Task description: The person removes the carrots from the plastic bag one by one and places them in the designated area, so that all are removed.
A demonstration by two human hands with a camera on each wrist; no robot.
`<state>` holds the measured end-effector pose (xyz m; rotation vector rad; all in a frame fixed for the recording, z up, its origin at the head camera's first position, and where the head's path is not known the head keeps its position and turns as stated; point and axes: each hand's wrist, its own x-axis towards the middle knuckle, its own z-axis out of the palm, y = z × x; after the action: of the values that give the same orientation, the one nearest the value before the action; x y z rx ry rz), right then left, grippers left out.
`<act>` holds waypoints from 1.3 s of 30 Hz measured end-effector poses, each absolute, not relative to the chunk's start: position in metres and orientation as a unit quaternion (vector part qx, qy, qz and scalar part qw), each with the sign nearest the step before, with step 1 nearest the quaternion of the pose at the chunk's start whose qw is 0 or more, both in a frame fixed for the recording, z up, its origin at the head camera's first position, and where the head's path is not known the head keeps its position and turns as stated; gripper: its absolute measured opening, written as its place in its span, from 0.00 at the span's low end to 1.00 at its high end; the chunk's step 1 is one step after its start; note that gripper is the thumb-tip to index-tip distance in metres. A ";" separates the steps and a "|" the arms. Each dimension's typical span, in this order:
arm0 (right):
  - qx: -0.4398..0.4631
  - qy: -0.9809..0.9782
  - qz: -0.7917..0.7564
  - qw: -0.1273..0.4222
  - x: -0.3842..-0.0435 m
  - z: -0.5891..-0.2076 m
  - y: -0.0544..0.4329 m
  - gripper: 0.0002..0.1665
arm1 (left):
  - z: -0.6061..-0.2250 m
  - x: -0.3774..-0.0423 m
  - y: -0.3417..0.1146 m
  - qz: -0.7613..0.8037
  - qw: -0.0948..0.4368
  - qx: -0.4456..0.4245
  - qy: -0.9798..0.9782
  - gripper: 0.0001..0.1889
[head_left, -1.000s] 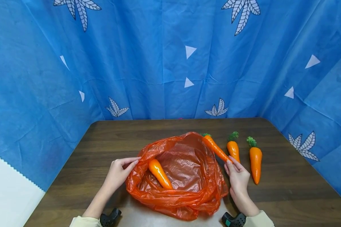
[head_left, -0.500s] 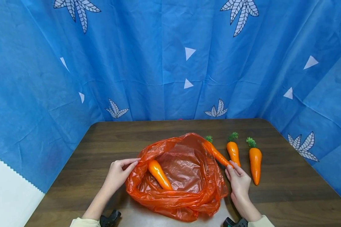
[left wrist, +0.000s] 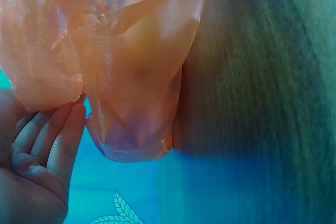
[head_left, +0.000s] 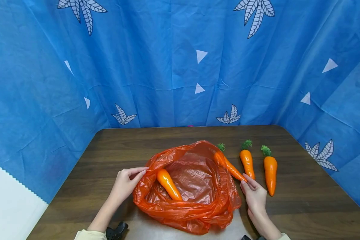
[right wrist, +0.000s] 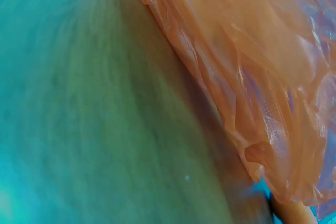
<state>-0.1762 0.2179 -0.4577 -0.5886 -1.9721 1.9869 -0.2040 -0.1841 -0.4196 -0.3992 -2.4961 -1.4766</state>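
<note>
Container: one red plastic bag (head_left: 180,208), mouth spread wide and facing up, mid-width on the table (head_left: 312,206), nearer the near edge than the far edge. Contents seen: one inner carrot (head_left: 169,185), lying aslant in the left part, narrow end pointing to the near edge and rightward.

Left hand (head_left: 124,185): thumb and fingertips pinch the bag's left rim. Right hand (head_left: 255,196): fingertips pinch the narrow tip of a slim carrot (head_left: 234,170), right of the bag. This carrot lies slanted along the outside of the bag's right wall, leafy end toward the far edge; its upper part shows dimmed through the film.

Two more carrots to the right, outside the bag, side by side and apart: a middle carrot (head_left: 247,162), close to the right hand, and an outer carrot (head_left: 270,175), nearest the table's right edge. Both have tips toward the near edge, leafy ends toward the far edge.

Materials: bag film thin, translucent, crinkled, glossy in folds, rim gathered in a loose roll. Table top dark, wood-grained, far corners rounded. Blue curtain (head_left: 180,66) beyond the far edge, printed with white leaves and triangles.

Carrots: smooth, shiny orange, tapered; frilly green tops on the three outside the bag.
</note>
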 end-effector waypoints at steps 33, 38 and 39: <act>-0.191 -0.684 0.702 0.049 -0.163 -0.444 0.227 0.29 | -0.420 -0.207 -0.184 -0.501 0.106 -0.133 -0.849 0.09; -0.187 -0.675 0.703 0.120 -0.160 -0.427 0.220 0.26 | -0.419 -0.207 -0.185 -0.504 0.101 -0.132 -0.847 0.09; -0.179 -0.671 0.707 0.136 -0.160 -0.422 0.218 0.26 | -0.419 -0.207 -0.185 -0.504 0.101 -0.133 -0.847 0.09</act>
<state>-0.1596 0.2182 -0.4220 -0.5180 -1.9421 2.0467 -0.2066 -0.1848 -0.4193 -0.3925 -2.5039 -1.4902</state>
